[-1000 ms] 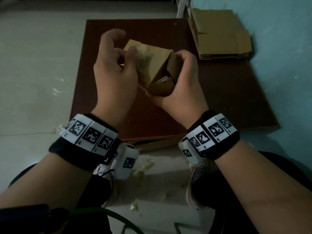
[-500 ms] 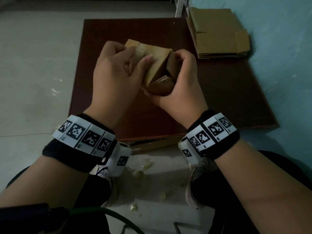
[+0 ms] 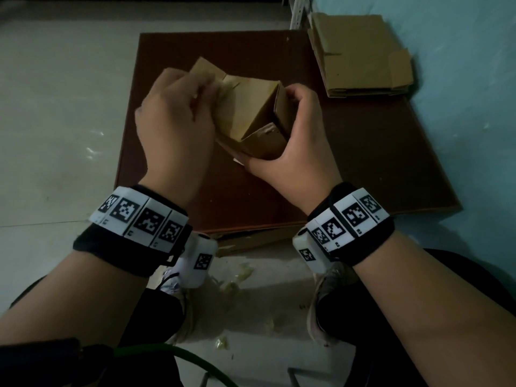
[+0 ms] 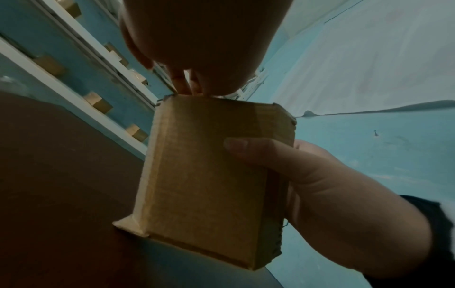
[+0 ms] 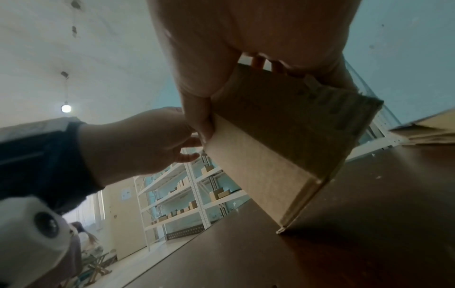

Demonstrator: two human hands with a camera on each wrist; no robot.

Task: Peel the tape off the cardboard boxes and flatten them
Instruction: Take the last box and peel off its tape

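Observation:
A small brown cardboard box [image 3: 251, 113] is held tilted just above the brown board [image 3: 363, 163], one lower corner touching it in the right wrist view. My right hand [image 3: 287, 124] grips the box from the right, thumb underneath and fingers curled over its open end. My left hand [image 3: 212, 89] is at the box's upper left, its fingers curled and pinching a pale crinkled strip of tape [image 3: 224, 88] on the top face. In the left wrist view the box [image 4: 209, 175] fills the middle, with the other hand's thumb pressed on its face.
A stack of flattened cardboard [image 3: 360, 54] lies at the board's far right corner against the blue wall. Torn tape scraps [image 3: 240, 277] litter the floor between my shoes. A green cable [image 3: 195, 361] crosses the bottom. White shelving [image 5: 197, 194] with small boxes stands behind.
My left hand, raised with fingers apart a second ago, has come down onto the box's top and now pinches the tape. My right hand keeps its grip; the box has tipped slightly.

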